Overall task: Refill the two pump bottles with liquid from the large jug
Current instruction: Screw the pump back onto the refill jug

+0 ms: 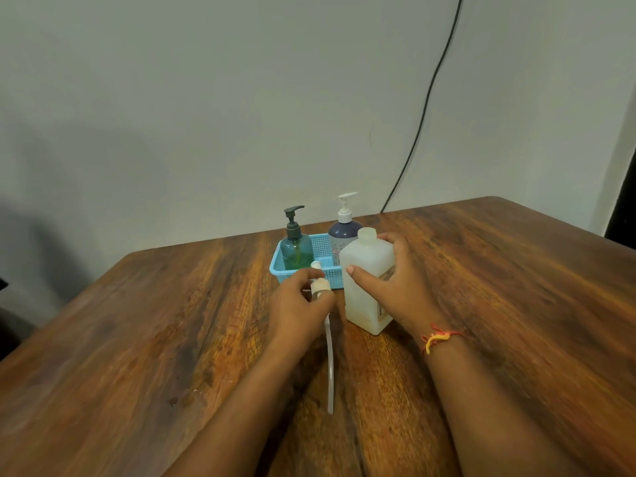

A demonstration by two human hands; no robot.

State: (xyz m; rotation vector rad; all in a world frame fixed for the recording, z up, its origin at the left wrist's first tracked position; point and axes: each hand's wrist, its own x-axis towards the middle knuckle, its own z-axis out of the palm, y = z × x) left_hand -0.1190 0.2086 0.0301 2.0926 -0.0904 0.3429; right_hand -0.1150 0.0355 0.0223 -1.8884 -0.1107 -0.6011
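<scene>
A white translucent jug [365, 287] stands upright on the wooden table [137, 339], its mouth uncapped. My right hand [395, 287] grips its right side. My left hand [299, 304] holds a white pump head [318, 285] just left of the jug, and its long clear dip tube [330, 366] trails back over the table. Behind them a light blue basket [323, 251] holds a green pump bottle [295, 247] with a dark pump and a grey-blue pump bottle [344, 232] with a white pump, partly hidden by the jug.
A pale wall rises behind the table's far edge. A black cable [426, 108] runs down the wall to the table's back. A few droplets [173, 402] lie on the wood at the front left.
</scene>
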